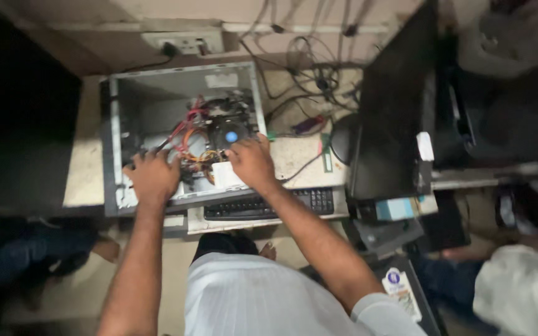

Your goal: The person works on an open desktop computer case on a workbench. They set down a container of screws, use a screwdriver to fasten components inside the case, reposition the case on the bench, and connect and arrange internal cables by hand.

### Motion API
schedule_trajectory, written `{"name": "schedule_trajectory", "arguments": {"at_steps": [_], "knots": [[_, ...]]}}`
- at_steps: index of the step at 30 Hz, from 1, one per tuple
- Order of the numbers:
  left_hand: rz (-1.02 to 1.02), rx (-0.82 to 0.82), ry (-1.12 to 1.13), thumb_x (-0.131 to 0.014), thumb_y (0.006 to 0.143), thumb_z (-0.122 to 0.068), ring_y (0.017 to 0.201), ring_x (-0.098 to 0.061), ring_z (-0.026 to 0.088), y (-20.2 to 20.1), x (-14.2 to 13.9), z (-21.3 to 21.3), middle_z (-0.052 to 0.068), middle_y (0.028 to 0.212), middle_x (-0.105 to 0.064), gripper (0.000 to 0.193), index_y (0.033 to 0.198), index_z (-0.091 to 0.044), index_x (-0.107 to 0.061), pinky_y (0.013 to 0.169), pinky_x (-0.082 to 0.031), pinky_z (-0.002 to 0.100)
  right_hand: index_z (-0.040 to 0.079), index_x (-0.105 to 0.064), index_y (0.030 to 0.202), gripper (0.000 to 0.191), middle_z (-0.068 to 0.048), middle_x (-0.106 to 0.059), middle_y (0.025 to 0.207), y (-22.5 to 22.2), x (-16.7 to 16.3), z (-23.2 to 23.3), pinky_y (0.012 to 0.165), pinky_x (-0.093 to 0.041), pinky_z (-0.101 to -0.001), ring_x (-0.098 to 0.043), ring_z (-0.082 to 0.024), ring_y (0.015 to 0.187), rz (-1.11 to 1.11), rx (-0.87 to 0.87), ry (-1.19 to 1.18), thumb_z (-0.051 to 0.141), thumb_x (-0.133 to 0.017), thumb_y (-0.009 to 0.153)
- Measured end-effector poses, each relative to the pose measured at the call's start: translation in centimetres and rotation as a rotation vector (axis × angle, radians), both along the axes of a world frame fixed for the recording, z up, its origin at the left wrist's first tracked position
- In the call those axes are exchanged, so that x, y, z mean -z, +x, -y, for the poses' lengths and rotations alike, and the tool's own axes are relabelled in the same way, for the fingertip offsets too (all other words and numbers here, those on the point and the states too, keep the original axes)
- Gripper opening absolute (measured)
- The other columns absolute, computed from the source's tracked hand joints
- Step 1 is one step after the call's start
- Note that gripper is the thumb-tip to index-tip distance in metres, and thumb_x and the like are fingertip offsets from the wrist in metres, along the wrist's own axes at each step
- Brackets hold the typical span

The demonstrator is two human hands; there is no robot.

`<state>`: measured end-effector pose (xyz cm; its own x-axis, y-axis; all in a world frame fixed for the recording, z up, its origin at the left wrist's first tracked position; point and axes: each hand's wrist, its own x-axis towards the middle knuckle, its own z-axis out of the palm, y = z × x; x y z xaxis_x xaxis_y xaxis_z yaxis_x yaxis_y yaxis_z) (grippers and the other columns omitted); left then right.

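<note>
An open grey computer case (114, 124) lies on its side on the desk, showing red, orange and black cables (188, 127) and a round black cooling fan (230, 132) with a blue centre. My left hand (152, 177) reaches into the lower left of the case, its fingers curled among the cables near the board. My right hand (251, 160) rests at the case's right edge, just below the fan, fingers bent over a white part (224, 175). I cannot tell whether either hand grips anything.
A black keyboard (263, 204) sits on a pull-out tray under my right forearm. A dark monitor (393, 106) stands to the right, with tangled cables (312, 74) behind it. A wall socket (185, 42) is above the case. Another person's legs (26, 255) are at lower left.
</note>
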<state>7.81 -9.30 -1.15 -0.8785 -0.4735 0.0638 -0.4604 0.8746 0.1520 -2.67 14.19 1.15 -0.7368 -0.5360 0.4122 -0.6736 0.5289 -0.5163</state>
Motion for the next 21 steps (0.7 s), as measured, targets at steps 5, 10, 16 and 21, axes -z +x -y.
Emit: {"name": "schedule_trajectory", "arguments": {"at_steps": [5,10,16,21], "knots": [[0.032,-0.032,0.025,-0.048,0.099,-0.047,0.136,-0.046,0.036,0.2,-1.2,0.0,0.007,0.142,-0.063,0.047,0.132,-0.021,-0.068,0.107,-0.028,0.068,0.009,-0.073,0.086,0.019,-0.011,-0.070,0.085,0.0,-0.5,0.7,0.107,-0.036,-0.0572,-0.066,-0.033,0.092,0.023,-0.018,0.039,0.027,-0.071,0.092],[0.005,-0.029,0.033,-0.050,0.094,-0.046,0.137,-0.044,0.035,0.0,-2.2,0.0,0.009,0.150,-0.053,0.049,0.134,-0.021,-0.065,0.106,-0.029,0.065,0.011,-0.075,0.087,0.016,-0.010,-0.072,0.086,0.3,-1.8,0.9,0.104,-0.035,-0.0568,-0.067,-0.032,0.092,-0.023,-0.021,0.058,0.027,-0.072,0.087],[0.036,-0.059,0.047,-0.048,0.097,-0.048,0.139,-0.042,0.035,-0.1,-2.4,0.2,0.006,0.151,-0.052,0.049,0.134,-0.022,-0.065,0.108,-0.029,0.064,0.012,-0.076,0.090,0.015,-0.011,-0.072,0.088,0.5,-2.1,1.1,0.108,-0.033,-0.0553,-0.066,-0.031,0.095,0.026,-0.020,0.139,0.026,-0.071,0.087],[0.063,-0.056,0.046,-0.046,0.098,-0.048,0.139,-0.044,0.035,0.4,-1.8,0.1,0.006,0.147,-0.057,0.049,0.137,-0.023,-0.064,0.108,-0.030,0.064,0.010,-0.076,0.091,0.016,-0.012,-0.073,0.090,0.8,-1.0,0.7,0.108,-0.033,-0.0569,-0.065,-0.033,0.096,-0.015,-0.037,0.118,0.025,-0.071,0.089]]}}
